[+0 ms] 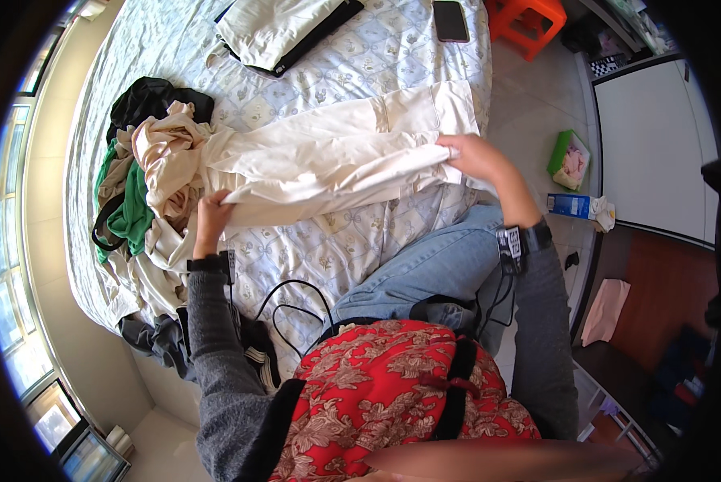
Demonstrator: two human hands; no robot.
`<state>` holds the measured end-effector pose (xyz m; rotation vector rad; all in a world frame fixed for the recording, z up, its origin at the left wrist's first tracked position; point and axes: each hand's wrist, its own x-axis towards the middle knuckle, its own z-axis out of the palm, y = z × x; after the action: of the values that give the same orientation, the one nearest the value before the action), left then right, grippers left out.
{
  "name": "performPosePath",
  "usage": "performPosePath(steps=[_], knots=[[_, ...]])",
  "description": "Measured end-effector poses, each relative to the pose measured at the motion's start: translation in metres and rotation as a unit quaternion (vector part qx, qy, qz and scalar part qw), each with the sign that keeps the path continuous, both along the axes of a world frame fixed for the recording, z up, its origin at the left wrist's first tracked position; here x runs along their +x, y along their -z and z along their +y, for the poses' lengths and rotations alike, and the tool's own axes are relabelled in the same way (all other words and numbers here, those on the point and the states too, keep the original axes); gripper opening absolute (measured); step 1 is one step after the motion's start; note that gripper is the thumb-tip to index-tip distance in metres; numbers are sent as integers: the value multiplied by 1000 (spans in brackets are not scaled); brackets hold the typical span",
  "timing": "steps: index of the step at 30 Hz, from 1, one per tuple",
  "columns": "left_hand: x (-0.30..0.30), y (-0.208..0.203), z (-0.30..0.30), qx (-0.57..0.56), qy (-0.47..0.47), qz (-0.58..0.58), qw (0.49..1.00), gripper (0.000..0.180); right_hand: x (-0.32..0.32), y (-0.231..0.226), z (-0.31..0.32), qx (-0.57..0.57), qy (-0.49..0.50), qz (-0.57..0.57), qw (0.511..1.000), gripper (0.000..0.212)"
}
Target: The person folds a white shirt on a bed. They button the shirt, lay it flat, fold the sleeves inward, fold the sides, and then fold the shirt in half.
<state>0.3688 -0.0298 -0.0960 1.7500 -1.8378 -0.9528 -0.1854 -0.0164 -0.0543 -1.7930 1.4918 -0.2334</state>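
A long cream garment (312, 128), which looks like a pair of trousers, lies stretched across the bed in front of me. My left hand (213, 215) is closed on its near edge at the left end. At the right end, my right hand (475, 157) pinches the same cloth between thumb and fingers. Between my hands the near layer hangs in a loose, slightly raised fold. Just beyond my left hand, a crumpled beige garment (167, 157) touches the cream cloth's left end and rests on a heap of clothes.
In the heap are green cloth (131, 215) and a black garment (147, 104). Folded clothes (276, 32) and a phone (450, 21) lie on the bed's far part. An orange stool (529, 28), green box (569, 158) and blue box (569, 206) stand at right. Black cables (296, 283) trail near my lap.
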Motion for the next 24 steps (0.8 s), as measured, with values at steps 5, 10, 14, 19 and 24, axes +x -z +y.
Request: performPosePath(steps=[5, 10, 14, 19, 24], knots=[[-6, 7, -47, 90, 10, 25, 996, 24, 17, 10, -73, -32, -4, 107, 994, 52], [47, 22, -15, 135, -101, 148, 975, 33, 2, 32, -52, -28, 34, 156, 987, 74], [68, 24, 42, 131, -155, 205, 958, 35, -19, 41, -36, -81, 53, 201, 975, 59], [45, 45, 73, 112, -187, 199, 955, 30, -32, 44, -35, -61, 71, 208, 974, 33], [42, 57, 66, 70, -255, 225, 938, 17, -37, 55, -32, -147, 124, 214, 958, 23]])
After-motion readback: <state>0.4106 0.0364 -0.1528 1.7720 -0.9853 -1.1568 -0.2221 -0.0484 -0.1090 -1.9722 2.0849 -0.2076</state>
